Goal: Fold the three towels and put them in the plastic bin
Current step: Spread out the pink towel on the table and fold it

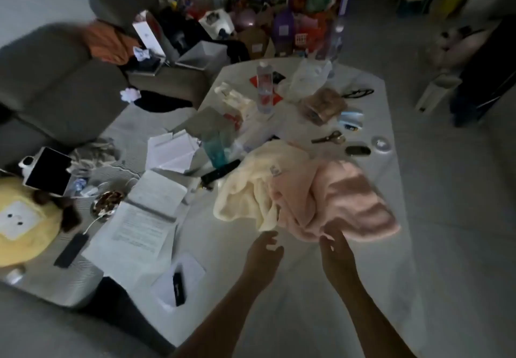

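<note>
While both bare forearms reach forward over the white table (307, 287), the left hand (264, 254) hovers just short of the towels with its fingers loosely curled, its grip holding nothing. The right hand (336, 248) is at the near edge of the pink towel (343, 198); its fingers are bent, but blur makes it impossible to tell whether the grip has the cloth. The pink towel lies crumpled on the table, touching and partly overlapping a cream towel (251, 187) to its left. Beyond them lie scissors (328, 137), a clear bottle (264, 86) standing upright, and loose papers (170, 149). A grey sofa (55, 78) stands to the far left.
</note>
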